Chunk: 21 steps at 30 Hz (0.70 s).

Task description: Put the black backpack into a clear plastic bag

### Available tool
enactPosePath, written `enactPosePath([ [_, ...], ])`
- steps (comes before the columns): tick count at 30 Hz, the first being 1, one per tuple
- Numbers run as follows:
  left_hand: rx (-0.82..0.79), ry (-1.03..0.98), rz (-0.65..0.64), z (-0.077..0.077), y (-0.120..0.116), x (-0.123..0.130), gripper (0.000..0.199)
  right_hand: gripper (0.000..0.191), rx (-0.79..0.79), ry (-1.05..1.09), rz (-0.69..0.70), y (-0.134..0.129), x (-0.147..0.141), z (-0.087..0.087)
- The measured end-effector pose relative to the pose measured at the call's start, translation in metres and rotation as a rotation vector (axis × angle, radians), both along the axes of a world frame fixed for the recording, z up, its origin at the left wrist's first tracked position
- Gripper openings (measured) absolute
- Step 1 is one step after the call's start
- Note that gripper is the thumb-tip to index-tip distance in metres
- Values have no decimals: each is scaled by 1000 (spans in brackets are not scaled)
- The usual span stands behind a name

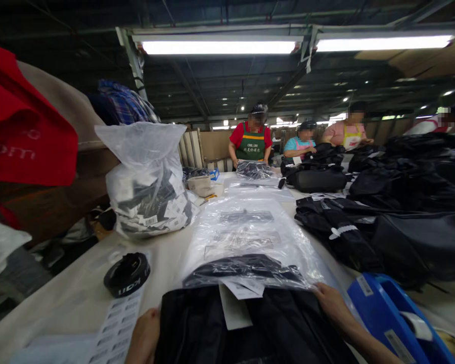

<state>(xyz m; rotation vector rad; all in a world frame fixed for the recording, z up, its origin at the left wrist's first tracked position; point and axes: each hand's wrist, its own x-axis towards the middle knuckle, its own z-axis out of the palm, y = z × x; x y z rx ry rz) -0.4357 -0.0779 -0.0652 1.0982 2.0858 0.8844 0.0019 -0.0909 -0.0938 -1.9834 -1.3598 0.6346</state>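
Observation:
A black bag (288,328) lies right in front of me, with white paper tags (235,308) on its top. Its far end is inside a clear plastic bag (246,242) with printed boxes on its film, and the near part sticks out. My left hand (146,331) is closed at the black bag's left edge; its fingertips are partly hidden. On the right side, my right hand (331,303) pinches the rim of the plastic bag beside the black fabric.
At left stand a sack of tags (151,192), a black strap roll (127,275) and a barcode label sheet (116,328). A blue tape dispenser (398,318) sits right, below piled black bags (413,237). Across the table a person (250,139) handles a wrapped bag; other people work behind.

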Motion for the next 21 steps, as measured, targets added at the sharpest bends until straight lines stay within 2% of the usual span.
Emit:
enactPosePath([
  [3, -8, 143, -45, 10, -15, -1, 21, 29, 110, 51, -6, -9, -1, 6],
  [7, 143, 217, 19, 22, -18, 3, 31, 32, 254, 75, 14, -16, -4, 14],
  [10, 178, 230, 44, 27, -13, 8, 38, 37, 286, 85, 31, -18, -7, 19],
  [14, 150, 294, -20, 32, -10, 9, 42, 39, 267, 51, 52, -17, -10, 19],
  [17, 203, 420, -71, 22, -16, 1, 41, 36, 222, -47, 43, -17, -8, 14],
  [21, 337, 563, -103, -19, -36, -27, 34, 22, 133, -112, 7, -27, -2, 4],
])
